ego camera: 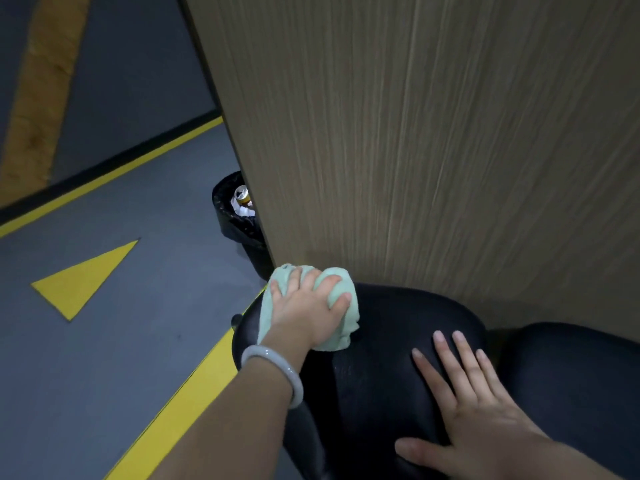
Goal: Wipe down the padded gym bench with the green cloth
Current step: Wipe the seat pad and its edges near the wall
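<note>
Your left hand [308, 306] grips the bunched green cloth [337, 327] at the padded gym bench [374, 382] edge, frame centre, right hand [485, 417] flat and open; risk: cloth slipping off toward the floor [121, 341].

On my feed both forearms are bare, with no sleeve reaching into the picture. My left hand [304, 306] has a smooth, pale grey-white bangle [277, 372] round the wrist, rounded and glossy. My right hand [474, 407] wears nothing; its nails are short and plain.
</note>
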A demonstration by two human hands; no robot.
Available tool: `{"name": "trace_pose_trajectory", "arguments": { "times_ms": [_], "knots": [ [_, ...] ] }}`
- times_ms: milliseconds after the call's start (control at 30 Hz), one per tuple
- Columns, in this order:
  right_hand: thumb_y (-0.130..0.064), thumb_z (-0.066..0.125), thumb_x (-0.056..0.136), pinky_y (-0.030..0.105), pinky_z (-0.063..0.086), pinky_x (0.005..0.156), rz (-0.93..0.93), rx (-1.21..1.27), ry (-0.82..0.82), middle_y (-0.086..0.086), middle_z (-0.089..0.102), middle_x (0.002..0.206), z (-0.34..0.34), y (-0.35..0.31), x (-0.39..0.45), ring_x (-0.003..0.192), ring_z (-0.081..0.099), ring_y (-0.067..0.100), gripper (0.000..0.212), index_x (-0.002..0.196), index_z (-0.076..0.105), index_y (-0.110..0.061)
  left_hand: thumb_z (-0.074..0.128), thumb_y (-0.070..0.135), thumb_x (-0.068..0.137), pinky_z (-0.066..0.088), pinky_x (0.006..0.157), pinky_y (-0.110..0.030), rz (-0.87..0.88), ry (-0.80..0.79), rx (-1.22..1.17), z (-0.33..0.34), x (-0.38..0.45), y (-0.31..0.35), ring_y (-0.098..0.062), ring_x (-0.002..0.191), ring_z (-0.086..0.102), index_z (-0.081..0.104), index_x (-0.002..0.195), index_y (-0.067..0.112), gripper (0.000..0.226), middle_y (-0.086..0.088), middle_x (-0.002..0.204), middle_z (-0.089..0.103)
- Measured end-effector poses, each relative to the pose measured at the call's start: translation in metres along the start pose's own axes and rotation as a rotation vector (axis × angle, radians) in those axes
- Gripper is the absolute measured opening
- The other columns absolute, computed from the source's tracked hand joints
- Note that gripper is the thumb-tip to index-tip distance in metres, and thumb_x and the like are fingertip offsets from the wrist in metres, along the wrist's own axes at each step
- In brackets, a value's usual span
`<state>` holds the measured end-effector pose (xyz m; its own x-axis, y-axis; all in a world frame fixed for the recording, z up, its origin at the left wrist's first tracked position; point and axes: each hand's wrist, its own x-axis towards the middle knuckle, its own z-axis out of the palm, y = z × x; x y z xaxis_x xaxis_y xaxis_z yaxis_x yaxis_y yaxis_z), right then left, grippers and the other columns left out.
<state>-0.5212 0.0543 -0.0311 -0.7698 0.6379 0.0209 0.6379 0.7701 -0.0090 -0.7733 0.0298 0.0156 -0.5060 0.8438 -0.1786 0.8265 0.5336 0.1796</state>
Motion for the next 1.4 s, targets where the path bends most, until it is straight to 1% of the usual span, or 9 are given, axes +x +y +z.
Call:
{"name": "trace_pose_trajectory", "arguments": {
  "times_ms": [200,467,633,867,1000,1033,1100,1167,1400],
  "knots": [
    [-0.092,0.025,0.072,0.047,0.022,0.101,0.043,0.003,-0.148,0.022,0.042,0.144,-0.01,-0.002,-0.006,0.13,0.037,0.037,0.105,0.134,0.045,-0.01,0.017,0.061,0.096,-0.007,0.114,-0.056,-0.262,0.008,-0.093,0.008,-0.059,-0.021,-0.022,0.144,-0.018,0.001,0.147,0.05,0.055,0.011,0.159,-0.013],
    [-0.091,0.025,0.074,0.049,0.025,0.099,0.011,-0.04,-0.083,0.021,0.045,0.141,-0.003,0.0,-0.005,0.131,0.037,0.038,0.106,0.139,0.04,-0.008,0.021,0.063,0.093,-0.008,0.112,-0.059,-0.076,0.012,0.031,0.015,-0.064,-0.025,-0.021,0.144,-0.021,-0.003,0.143,0.058,0.055,0.017,0.157,-0.017],
    [-0.093,0.025,0.071,0.049,0.02,0.103,-0.018,-0.007,-0.022,0.014,0.03,0.148,0.002,0.001,-0.001,0.132,0.035,0.039,0.11,0.148,0.022,-0.015,0.02,0.063,0.094,0.01,0.11,-0.057,-0.202,-0.058,-0.054,-0.002,-0.001,-0.033,-0.024,0.145,-0.001,0.006,0.144,0.057,0.052,0.016,0.159,-0.003],
    [-0.093,0.025,0.072,0.049,0.025,0.098,-0.018,-0.002,-0.133,0.023,0.047,0.139,-0.015,0.002,0.0,0.133,0.035,0.035,0.104,0.135,0.053,-0.015,0.017,0.061,0.095,-0.005,0.113,-0.059,-0.183,-0.038,-0.041,0.007,-0.044,-0.018,-0.023,0.144,-0.019,-0.003,0.145,0.055,0.054,0.014,0.158,-0.015],
    [-0.099,0.001,0.056,0.046,-0.016,0.112,-0.055,0.099,-0.21,0.01,-0.048,0.139,-0.038,-0.001,0.001,0.132,-0.044,0.023,0.11,0.136,-0.034,-0.032,0.001,0.07,0.08,-0.013,0.111,-0.056,-0.044,-0.021,-0.034,0.026,-0.117,-0.004,-0.017,0.138,-0.034,-0.018,0.134,0.063,0.058,0.018,0.153,-0.028],
    [-0.098,0.0,0.055,0.046,-0.016,0.112,-0.053,0.142,-0.218,0.009,-0.048,0.14,-0.042,-0.001,0.001,0.132,-0.044,0.023,0.11,0.135,-0.034,-0.032,-0.005,0.072,0.074,-0.014,0.111,-0.055,-0.008,-0.023,-0.041,0.03,-0.129,-0.004,-0.014,0.135,-0.039,-0.021,0.13,0.065,0.059,0.02,0.151,-0.031],
    [-0.097,0.012,0.067,0.048,0.011,0.109,-0.041,0.039,-0.218,0.025,0.007,0.156,-0.033,0.0,0.002,0.145,0.001,0.028,0.111,0.15,0.016,-0.024,-0.004,0.074,0.072,-0.015,0.111,-0.055,0.01,-0.013,-0.064,0.033,-0.131,-0.008,-0.01,0.132,-0.042,-0.017,0.13,0.068,0.06,0.024,0.15,-0.031],
    [-0.092,0.024,0.072,0.048,0.027,0.096,0.017,0.09,-0.215,0.023,0.048,0.139,-0.027,0.001,0.002,0.133,0.035,0.032,0.104,0.134,0.053,-0.014,0.009,0.075,0.079,-0.014,0.111,-0.057,-0.047,0.018,-0.078,0.029,-0.111,-0.014,-0.011,0.137,-0.034,-0.007,0.134,0.068,0.058,0.025,0.152,-0.024],
    [-0.091,0.026,0.074,0.05,0.027,0.096,-0.001,0.07,-0.211,0.022,0.049,0.138,-0.016,0.001,0.002,0.131,0.037,0.036,0.102,0.135,0.045,-0.012,0.017,0.063,0.094,-0.004,0.111,-0.064,-0.185,-0.032,-0.016,0.009,-0.026,-0.018,-0.021,0.144,-0.019,-0.002,0.144,0.056,0.054,0.016,0.158,-0.015]
  ]
}}
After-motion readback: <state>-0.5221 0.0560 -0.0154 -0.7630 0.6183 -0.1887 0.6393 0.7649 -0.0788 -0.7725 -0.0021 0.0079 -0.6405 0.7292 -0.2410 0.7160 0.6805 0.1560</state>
